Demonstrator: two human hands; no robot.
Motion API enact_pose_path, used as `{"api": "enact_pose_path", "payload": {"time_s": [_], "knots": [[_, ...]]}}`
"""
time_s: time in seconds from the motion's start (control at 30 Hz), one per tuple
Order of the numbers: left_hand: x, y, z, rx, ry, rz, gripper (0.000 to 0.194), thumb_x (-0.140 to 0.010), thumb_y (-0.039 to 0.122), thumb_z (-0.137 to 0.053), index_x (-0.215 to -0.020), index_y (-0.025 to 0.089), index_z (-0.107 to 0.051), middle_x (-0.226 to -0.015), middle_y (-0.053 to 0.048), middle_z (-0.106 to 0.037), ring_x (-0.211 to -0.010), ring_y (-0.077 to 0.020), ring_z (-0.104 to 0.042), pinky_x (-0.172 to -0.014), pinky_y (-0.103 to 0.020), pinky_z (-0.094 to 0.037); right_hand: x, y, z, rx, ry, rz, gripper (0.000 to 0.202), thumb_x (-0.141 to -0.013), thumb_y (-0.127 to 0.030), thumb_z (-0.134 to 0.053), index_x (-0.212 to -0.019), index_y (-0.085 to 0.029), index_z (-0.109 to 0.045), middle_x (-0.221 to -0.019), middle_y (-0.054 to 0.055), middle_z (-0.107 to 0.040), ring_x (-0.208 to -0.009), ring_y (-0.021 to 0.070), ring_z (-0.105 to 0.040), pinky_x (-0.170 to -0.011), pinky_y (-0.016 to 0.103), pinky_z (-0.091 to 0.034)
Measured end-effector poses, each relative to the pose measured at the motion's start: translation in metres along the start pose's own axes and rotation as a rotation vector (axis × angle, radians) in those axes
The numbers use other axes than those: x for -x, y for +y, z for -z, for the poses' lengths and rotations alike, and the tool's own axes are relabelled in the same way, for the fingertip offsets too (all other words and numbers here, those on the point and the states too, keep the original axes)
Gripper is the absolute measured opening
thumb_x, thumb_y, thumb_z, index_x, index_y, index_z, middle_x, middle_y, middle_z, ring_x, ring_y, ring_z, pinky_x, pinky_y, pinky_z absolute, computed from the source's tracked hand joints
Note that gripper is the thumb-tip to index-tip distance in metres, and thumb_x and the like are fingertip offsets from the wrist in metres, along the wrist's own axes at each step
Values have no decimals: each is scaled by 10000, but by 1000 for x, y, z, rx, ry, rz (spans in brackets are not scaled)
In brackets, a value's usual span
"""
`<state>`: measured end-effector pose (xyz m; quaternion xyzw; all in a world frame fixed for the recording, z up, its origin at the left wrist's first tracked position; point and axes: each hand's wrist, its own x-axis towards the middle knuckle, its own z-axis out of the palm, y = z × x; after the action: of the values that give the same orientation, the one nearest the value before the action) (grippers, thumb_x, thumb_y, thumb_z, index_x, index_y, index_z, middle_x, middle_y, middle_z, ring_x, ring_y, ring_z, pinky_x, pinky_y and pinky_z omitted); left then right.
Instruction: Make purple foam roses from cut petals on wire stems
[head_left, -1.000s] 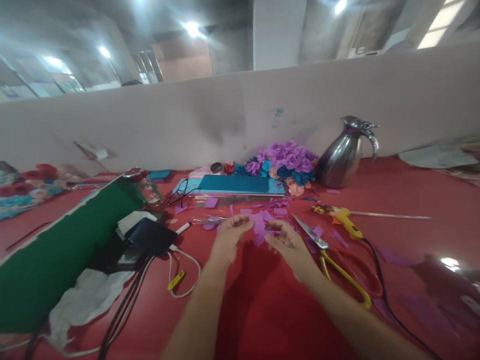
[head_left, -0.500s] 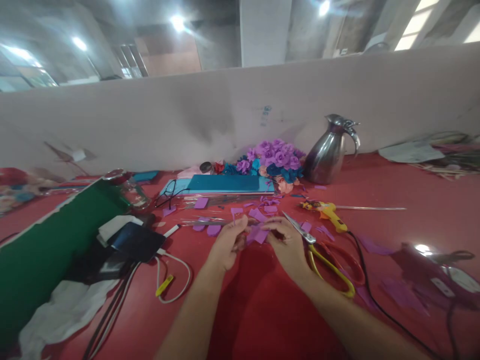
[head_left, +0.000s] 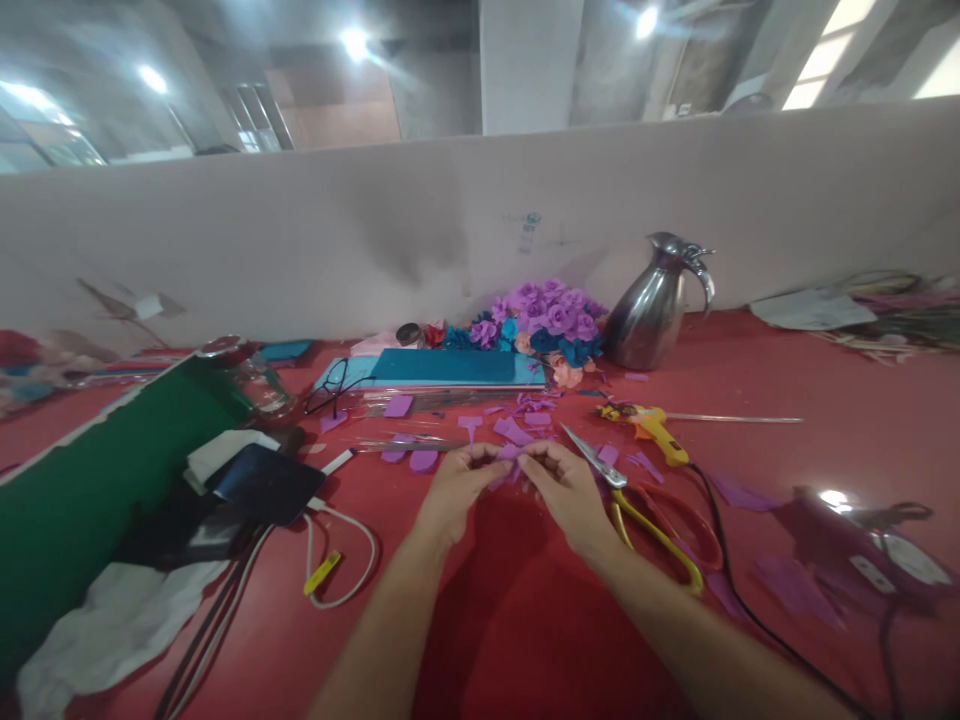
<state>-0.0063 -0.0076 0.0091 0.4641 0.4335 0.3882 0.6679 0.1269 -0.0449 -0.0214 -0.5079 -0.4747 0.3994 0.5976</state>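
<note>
Between my two hands, over the red table, is a small purple paper piece (head_left: 510, 453). My left hand (head_left: 457, 490) pinches its left side, thumb toward the middle. The right side is pinched by my right hand (head_left: 561, 490), the thumbs almost meeting. Parts of the piece are hidden behind the fingers. Cut purple petals (head_left: 424, 461) and scraps (head_left: 513, 431) lie just beyond the hands. Large scissors (head_left: 619, 482) with yellow and red handles rest partly open beside my right hand.
A yellow glue gun (head_left: 664, 440) with a trailing black cord lies right. Behind are teal sheets (head_left: 450, 366), purple paper flowers (head_left: 555, 308) and a steel jug (head_left: 651, 305). A phone (head_left: 274, 483), white cable (head_left: 373, 545), glass jar (head_left: 251, 375) and green board (head_left: 112, 500) stand left.
The purple piece was spread flat between my fingers; now it looks folded or bunched, with both thumbs pressed over it and drawn together. The view has shifted slightly.
</note>
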Motion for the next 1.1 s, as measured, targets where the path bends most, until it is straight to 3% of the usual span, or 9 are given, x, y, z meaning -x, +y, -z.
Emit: {"api": "enact_pose_path", "payload": {"time_s": [0.1,0.2,0.4,0.53,0.73,0.97,1.1], "knots": [[0,0,-1,48,28,0,213,-554,275,-809,-664,150,-676,-537,29,-576,-463,-63,-442,-475,-210,-319,3,-9,8,90,-49,15,167,-807,-355,-576,-845,-198,-619,-686,0,-666,-538,134,-608,-486,239,-479],[-2,-1,2,88,46,-7,218,-557,271,-805,-623,155,-634,-475,66,-479,-393,-28,-303,-415,-211,-215,13,-22,36,385,-73,137,150,-831,-296,-541,-893,-220,-654,-771,19,-708,-677,169,-664,-588,270,-511],[-7,-6,7,44,57,-22,218,-552,277,-808,-644,159,-649,-481,58,-467,-392,-26,-251,-412,-243,-135,55,-23,116,828,153,293,153,-842,-314,-550,-826,-235,-680,-731,30,-735,-573,186,-667,-467,255,-467],[-10,-8,6,38,106,3,249,-500,271,-821,-620,154,-637,-456,68,-450,-381,-20,-251,-411,-235,-120,79,-12,139,987,249,290,166,-846,-326,-542,-817,-238,-679,-741,41,-727,-556,193,-641,-458,278,-446],[-12,-8,4,72,77,24,266,-481,233,-811,-649,152,-622,-449,86,-441,-359,-11,-264,-408,-220,-133,89,-2,130,1016,227,319,161,-858,-257,-508,-797,-235,-656,-797,49,-710,-758,235,-649,-677,359,-496],[-14,-5,13,118,129,-25,312,-472,246,-818,-672,154,-598,-489,88,-466,-356,-6,-258,-405,-213,-132,85,2,101,923,141,378,114,-857,-224,-529,-846,-235,-642,-836,55,-702,-800,242,-634,-723,377,-489],[-15,-5,20,75,172,-52,299,-482,258,-814,-668,156,-603,-464,92,-447,-364,-14,-257,-405,-216,-141,74,-8,77,898,102,427,142,-856,-188,-512,-837,-237,-644,-820,48,-700,-790,238,-627,-731,375,-475]]}}
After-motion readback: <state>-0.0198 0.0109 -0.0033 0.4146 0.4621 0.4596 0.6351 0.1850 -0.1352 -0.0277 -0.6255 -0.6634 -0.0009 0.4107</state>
